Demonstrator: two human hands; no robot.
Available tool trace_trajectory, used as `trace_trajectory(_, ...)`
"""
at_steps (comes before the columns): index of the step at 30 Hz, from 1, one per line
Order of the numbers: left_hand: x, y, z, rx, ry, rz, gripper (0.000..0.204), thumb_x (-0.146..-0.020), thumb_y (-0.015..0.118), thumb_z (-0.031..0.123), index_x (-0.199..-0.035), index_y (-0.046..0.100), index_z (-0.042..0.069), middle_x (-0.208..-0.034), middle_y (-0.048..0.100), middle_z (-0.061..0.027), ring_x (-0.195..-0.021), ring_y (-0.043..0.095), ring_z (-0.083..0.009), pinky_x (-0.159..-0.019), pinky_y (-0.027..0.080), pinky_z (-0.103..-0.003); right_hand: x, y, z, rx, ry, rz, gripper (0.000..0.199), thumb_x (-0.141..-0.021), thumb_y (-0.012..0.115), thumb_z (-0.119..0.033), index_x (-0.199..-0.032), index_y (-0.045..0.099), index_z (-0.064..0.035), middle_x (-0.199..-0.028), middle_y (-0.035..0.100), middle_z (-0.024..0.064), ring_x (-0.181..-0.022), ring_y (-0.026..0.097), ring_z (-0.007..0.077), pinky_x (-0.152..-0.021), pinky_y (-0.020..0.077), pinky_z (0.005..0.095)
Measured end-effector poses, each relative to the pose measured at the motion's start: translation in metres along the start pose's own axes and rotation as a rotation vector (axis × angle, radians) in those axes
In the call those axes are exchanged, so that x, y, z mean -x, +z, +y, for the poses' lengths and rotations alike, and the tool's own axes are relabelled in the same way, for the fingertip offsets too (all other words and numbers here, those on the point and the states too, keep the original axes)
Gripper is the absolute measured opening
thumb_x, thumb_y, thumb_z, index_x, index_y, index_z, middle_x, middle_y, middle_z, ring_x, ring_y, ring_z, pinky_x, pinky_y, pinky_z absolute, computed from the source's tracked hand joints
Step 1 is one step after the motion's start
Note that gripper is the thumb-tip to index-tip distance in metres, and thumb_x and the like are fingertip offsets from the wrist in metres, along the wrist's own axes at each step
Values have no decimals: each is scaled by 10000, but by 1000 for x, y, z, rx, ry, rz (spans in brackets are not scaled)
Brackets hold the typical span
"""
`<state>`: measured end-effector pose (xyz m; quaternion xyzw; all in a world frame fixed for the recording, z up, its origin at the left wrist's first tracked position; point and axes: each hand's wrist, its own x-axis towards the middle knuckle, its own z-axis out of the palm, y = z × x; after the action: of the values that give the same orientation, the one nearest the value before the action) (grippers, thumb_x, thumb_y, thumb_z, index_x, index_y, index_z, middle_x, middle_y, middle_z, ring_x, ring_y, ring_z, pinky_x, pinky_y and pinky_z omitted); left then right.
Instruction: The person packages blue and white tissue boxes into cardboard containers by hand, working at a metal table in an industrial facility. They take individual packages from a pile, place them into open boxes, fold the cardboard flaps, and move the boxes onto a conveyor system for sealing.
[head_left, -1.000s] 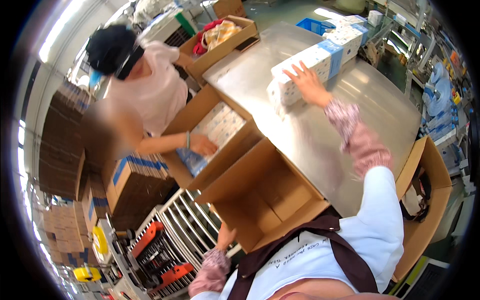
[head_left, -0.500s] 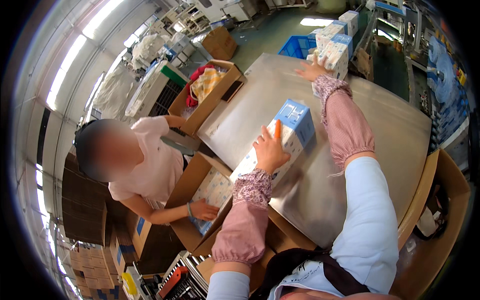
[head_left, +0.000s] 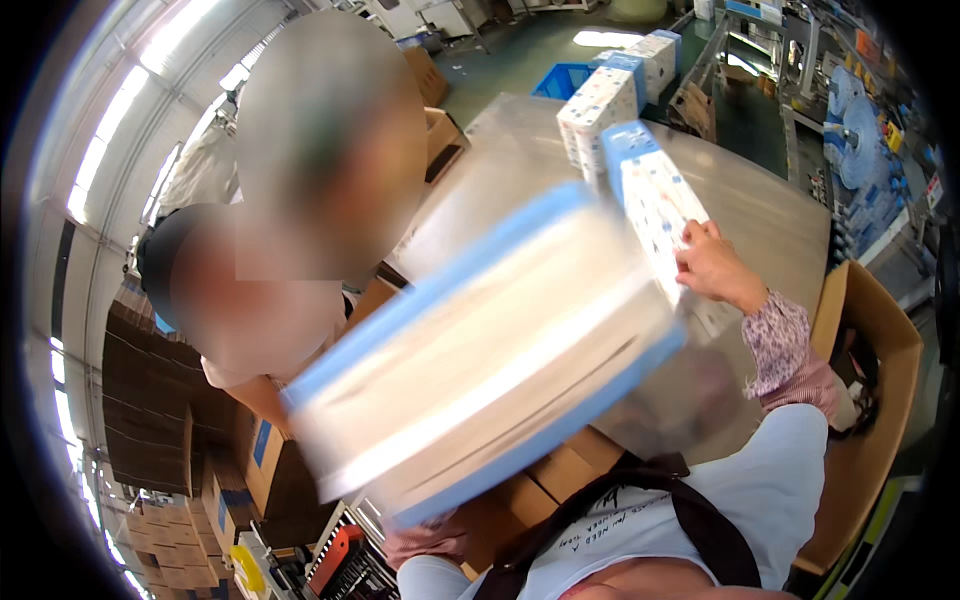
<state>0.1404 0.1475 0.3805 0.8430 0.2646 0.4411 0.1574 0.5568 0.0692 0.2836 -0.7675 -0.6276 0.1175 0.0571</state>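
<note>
Motion blur smears a big white box with blue edges (head_left: 480,350) across the middle of the head view, close to the camera and tilted, hiding much of the grey metal desk (head_left: 770,215) behind it. The left hand is not visible; only a patterned left cuff (head_left: 430,535) shows at the box's lower edge, so whether that hand grips the box cannot be told. The right hand (head_left: 712,268) reaches out over the desk, fingers curled against the side of a second white box with blue dots (head_left: 655,205), which stands tilted on the desk; the hand is closed on it. Just behind stand more white and blue boxes (head_left: 600,110) in a row. An open cardboard carton (head_left: 870,400) sits to the right of the desk. Another person (head_left: 250,300) stands on the left, beside stacked flat cartons (head_left: 150,410).
</note>
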Motion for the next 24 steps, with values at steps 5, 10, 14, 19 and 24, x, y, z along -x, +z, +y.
trace_trajectory(5,125,-129,10,255,-684,-161,930,-620,803,91,-1382,276,11,-1305,469,-144,-1178,481,-271,-995,383,-378,-14,16,-28,-12,343,123,1090,-541,787,-212,-1449,185,-211,-1414,197,309,-1089,451,494,-856,442,527)
trace_trajectory(10,207,-106,6,444,-657,-99,837,-604,844,116,-1296,376,61,-1237,484,-84,-1133,502,-226,-945,430,-367,-16,2,-48,-339,171,242,1045,-520,797,-128,-1428,279,-147,-1116,607,192,-1040,581,315,-865,450,360)
trace_trajectory(14,283,-32,-21,-160,-694,-519,568,-657,722,194,-1171,513,77,-873,655,-170,-803,612,-359,-731,462,-437,40,-34,-172,-639,-402,403,961,-577,772,-63,-1418,314,-149,-1326,473,157,-1210,461,295,-1002,371,357)
trace_trajectory(19,407,88,-80,-119,-836,-876,898,-665,745,485,-1358,339,84,-1006,608,-243,-917,560,-436,-816,463,-484,72,27,-309,-844,-1001,155,802,-753,712,-266,-1428,297,-138,-1120,485,175,-984,502,308,-887,403,392)
trace_trajectory(24,439,109,-77,-41,-671,-899,767,-782,630,386,-1412,269,136,-1143,542,-272,-1019,548,-420,-887,436,-472,47,216,-357,-195,-1279,-191,819,-766,662,-255,-1453,217,-269,-961,510,164,-857,499,321,-786,417,424)
